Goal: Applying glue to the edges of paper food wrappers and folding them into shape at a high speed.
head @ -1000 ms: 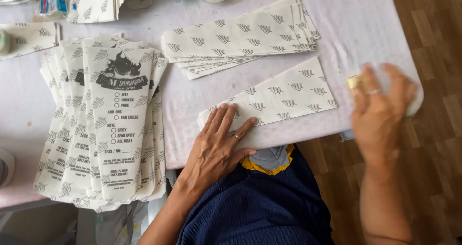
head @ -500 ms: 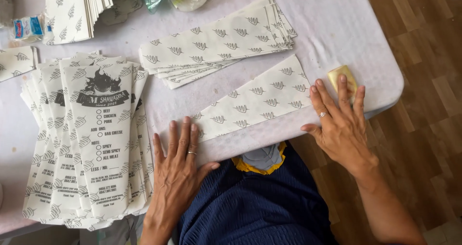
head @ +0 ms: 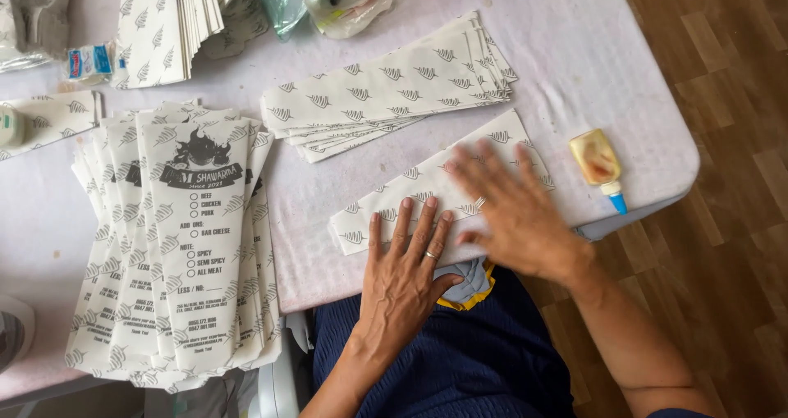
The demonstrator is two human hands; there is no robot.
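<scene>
A folded white paper sleeve with a grey leaf print [head: 501, 143] lies slanted near the table's front edge. My left hand [head: 406, 274] presses flat on its lower left end, fingers spread, a ring on one finger. My right hand [head: 509, 209] lies flat over its middle and right part, blurred by motion, also with a ring. Neither hand grips anything. A small yellow glue bottle with a blue tip [head: 601, 165] lies on the table just right of my right hand.
A fanned stack of printed paper sleeves [head: 176, 246] fills the left. Another slanted stack of leaf-print sleeves [head: 386, 94] lies behind my hands. More sheets [head: 160, 24] and plastic bags [head: 328, 0] sit at the back. The white-covered table [head: 624, 73] ends at wooden floor on the right.
My right hand left the glue bottle at the table's right edge and moved left onto the paper sleeve. My left hand slid along the sleeve's lower end.
</scene>
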